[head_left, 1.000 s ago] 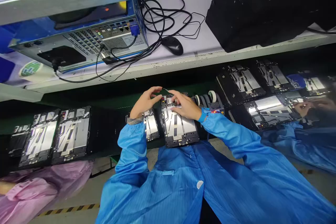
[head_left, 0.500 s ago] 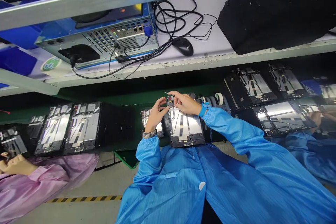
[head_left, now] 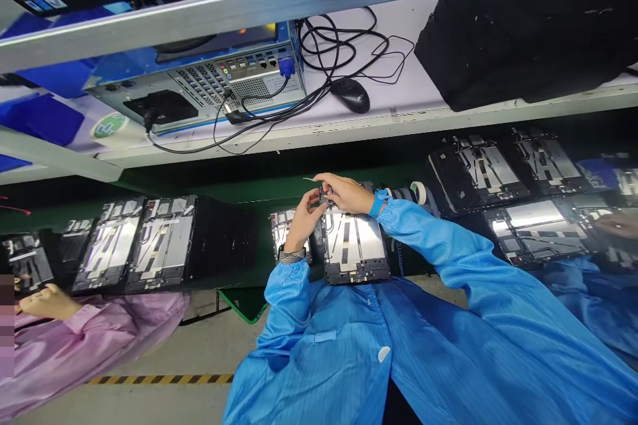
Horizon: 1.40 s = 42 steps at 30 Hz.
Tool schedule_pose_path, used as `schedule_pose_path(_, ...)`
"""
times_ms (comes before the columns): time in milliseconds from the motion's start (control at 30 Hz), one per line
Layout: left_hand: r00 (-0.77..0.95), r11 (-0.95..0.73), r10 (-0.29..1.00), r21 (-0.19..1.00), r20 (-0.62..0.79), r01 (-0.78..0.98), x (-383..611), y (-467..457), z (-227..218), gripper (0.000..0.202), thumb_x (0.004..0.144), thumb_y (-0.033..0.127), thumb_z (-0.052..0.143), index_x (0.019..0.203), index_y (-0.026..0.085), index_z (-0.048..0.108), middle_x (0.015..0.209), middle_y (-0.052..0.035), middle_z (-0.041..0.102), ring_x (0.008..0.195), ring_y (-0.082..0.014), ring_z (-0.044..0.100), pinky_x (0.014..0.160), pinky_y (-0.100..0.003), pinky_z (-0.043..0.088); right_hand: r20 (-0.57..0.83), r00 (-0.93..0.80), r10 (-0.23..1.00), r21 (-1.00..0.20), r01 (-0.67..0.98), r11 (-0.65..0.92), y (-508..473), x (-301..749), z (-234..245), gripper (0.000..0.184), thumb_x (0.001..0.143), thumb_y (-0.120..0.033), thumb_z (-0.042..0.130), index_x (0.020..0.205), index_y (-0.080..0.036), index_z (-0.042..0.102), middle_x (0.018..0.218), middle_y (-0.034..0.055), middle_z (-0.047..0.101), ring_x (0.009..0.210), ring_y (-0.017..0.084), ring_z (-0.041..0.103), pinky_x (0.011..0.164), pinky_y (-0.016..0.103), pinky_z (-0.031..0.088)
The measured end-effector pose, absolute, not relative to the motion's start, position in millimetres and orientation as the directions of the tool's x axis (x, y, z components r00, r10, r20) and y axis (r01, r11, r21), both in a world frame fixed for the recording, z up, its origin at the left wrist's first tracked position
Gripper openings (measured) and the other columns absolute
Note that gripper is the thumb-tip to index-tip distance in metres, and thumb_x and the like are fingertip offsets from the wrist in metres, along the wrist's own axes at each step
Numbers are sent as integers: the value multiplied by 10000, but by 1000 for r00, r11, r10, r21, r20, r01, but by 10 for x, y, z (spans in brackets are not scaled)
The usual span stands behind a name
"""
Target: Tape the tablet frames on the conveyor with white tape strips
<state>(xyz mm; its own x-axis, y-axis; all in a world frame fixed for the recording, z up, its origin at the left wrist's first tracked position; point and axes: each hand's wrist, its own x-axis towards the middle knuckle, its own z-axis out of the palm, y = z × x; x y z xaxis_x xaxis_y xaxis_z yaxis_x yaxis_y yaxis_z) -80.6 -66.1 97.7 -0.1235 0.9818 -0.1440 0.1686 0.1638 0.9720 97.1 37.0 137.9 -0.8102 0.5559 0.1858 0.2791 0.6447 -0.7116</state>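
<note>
The left hand (head_left: 304, 220) and right hand (head_left: 346, 194) both pinch a small electronic part (head_left: 325, 195) just above the top edge of an open tablet housing (head_left: 355, 249). A second housing (head_left: 285, 226) sits just left of that housing, partly beneath the left hand, and tape rolls (head_left: 419, 192) lie beyond it to the right.

Hand count at the station: one left hand (head_left: 304, 222) and one right hand (head_left: 346, 194), with one small electronic part (head_left: 325, 196) pinched between them. Two wristbands (head_left: 379, 202) are fitted, one per wrist. Eight tablet frames (head_left: 353, 246) are countable on the line; further units at the right edge are cut off. The shelf carries one computer case (head_left: 199, 83), one mouse (head_left: 350, 95) and one black covered unit (head_left: 513, 33). One tape roll (head_left: 419, 192) is present. Two co-worker hands are visible: one pink-sleeved hand (head_left: 50, 302) and one hand at right (head_left: 618, 226).
</note>
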Motion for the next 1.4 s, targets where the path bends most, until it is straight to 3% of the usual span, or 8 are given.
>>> schedule_pose_path(167, -134, 178, 979, 968, -155, 178, -796, -642, 961, 544, 900, 407, 685, 1405, 276, 529, 1503, -104, 555, 1413, -269, 514, 1122, -416, 473, 146, -813, 563, -701, 317, 639, 358, 1011, 1392, 493, 941, -99, 506, 1418, -220, 468, 960, 18, 625, 791, 171, 553, 698, 269, 352)
schedule_pose_path(500, -184, 180, 971, 975, -154, 132, -739, -566, 956, 517, 838, 305, 690, 1336, 254, 560, 1417, -96, 614, 1369, -257, 547, 1126, -414, 461, 116, -741, 661, -743, 377, 553, 217, 1093, 1472, 534, 905, -97, 524, 1429, -195, 488, 1012, 50, 653, 842, 188, 577, 753, 303, 411)
schedule_pose_path(600, -187, 167, 971, 981, -147, 97, -710, -560, 938, 526, 836, 294, 667, 1347, 249, 551, 1438, -98, 599, 1378, -257, 541, 1123, -410, 463, 79, -635, 769, -911, 266, 314, 48, 1174, 1611, 502, 889, -157, 578, 1386, -205, 535, 1045, 58, 660, 784, 167, 561, 746, 314, 449)
schedule_pose_path(667, -178, 151, 975, 986, -136, 75, -690, -570, 939, 530, 847, 281, 648, 1365, 257, 540, 1454, -91, 588, 1385, -254, 534, 1131, -406, 456, -58, -623, 780, -998, 62, -25, -131, 1234, 1699, 500, 892, -234, 608, 1386, -211, 537, 993, 49, 672, 679, 147, 529, 661, 307, 448)
schedule_pose_path(767, -185, 97, 979, 994, -87, 44, -658, -590, 961, 549, 854, 240, 632, 1392, 288, 528, 1515, -67, 538, 1423, -242, 492, 1160, -394, 424, -245, -685, 686, -814, -239, -529, -437, 1273, 1747, 503, 891, -299, 633, 1379, -210, 549, 953, 54, 688, 606, 139, 501, 573, 305, 415)
schedule_pose_path(867, -217, 36, 975, 999, -33, 8, -629, -601, 987, 559, 840, 174, 616, 1380, 298, 546, 1525, -53, 522, 1449, -237, 459, 1187, -390, 384, -323, -707, 629, -545, -404, -734, -657, 1224, 1687, 483, 888, -263, 614, 1366, -210, 562, 1012, 72, 705, 627, 144, 525, 577, 302, 417)
schedule_pose_path(1067, -224, 12, 975, 1000, -9, 12, -612, -610, 982, 442, 826, 165, 638, 1252, 279, 619, 1560, -62, 488, 1430, -260, 479, 1186, -417, 365, -334, -716, 613, -278, -547, -790, -738, 1093, 1560, 411, 959, -275, 472, 1355, -216, 563, 1076, 96, 724, 688, 174, 583, 617, 314, 458)
schedule_pose_path(1400, -212, -7, 977, 998, 20, 62, -609, -623, 953, 284, 850, 207, 626, 1129, 255, 623, 1540, -88, 510, 1423, -270, 495, 1172, -449, 388, -356, -718, 599, -158, -585, -795, -777, 1011, 1523, 391, 1006, -335, 433, 1365, -240, 556, 1067, 91, 730, 722, 188, 608, 648, 318, 468)
